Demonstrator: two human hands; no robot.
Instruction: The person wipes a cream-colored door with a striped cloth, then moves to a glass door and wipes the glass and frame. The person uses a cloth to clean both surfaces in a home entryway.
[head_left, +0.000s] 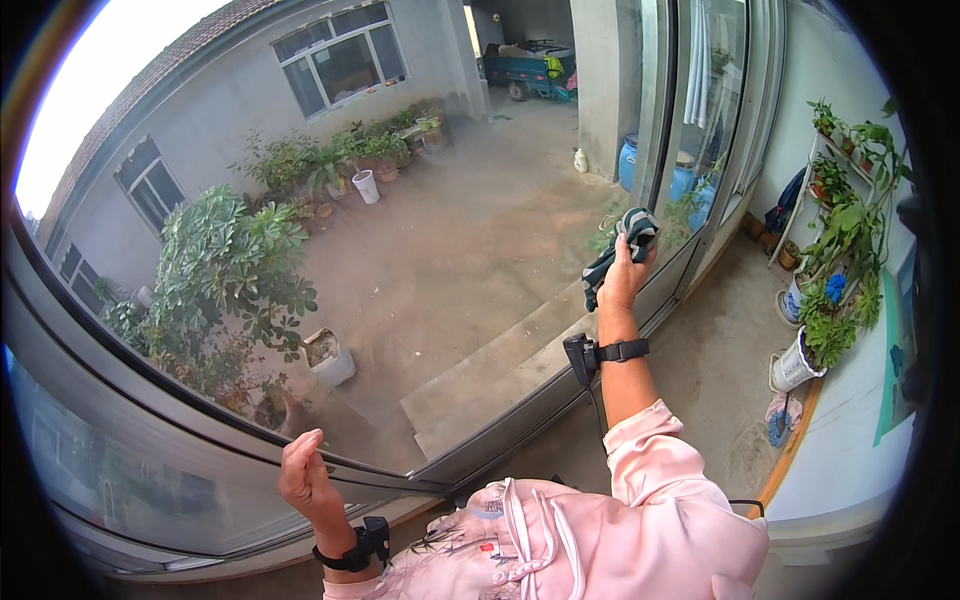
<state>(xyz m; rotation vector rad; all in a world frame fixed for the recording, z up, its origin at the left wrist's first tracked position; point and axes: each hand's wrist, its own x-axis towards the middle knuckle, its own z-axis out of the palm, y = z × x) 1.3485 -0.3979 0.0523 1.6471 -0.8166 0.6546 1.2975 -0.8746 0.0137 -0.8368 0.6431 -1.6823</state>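
My right hand (624, 277) is raised and closed on a dark green and pale striped cloth (639, 229), held up against the glass pane (480, 247) near its right side. The cloth is bunched, with one end hanging to the left of my fingers. At the lower left, my left hand (306, 474) is beside the metal window frame (360, 469), its fingers bent together; no object shows in it, and whether it touches the frame cannot be told. Each wrist wears a black strap with a small device.
Potted plants on a white stand (802, 195) and a white plant pot (796, 367) stand to the right. A wooden edge strip (787, 446) borders the floor there. Beyond the glass lie concrete steps (495, 367), a leafy shrub (225, 262) and a white bucket (330, 364).
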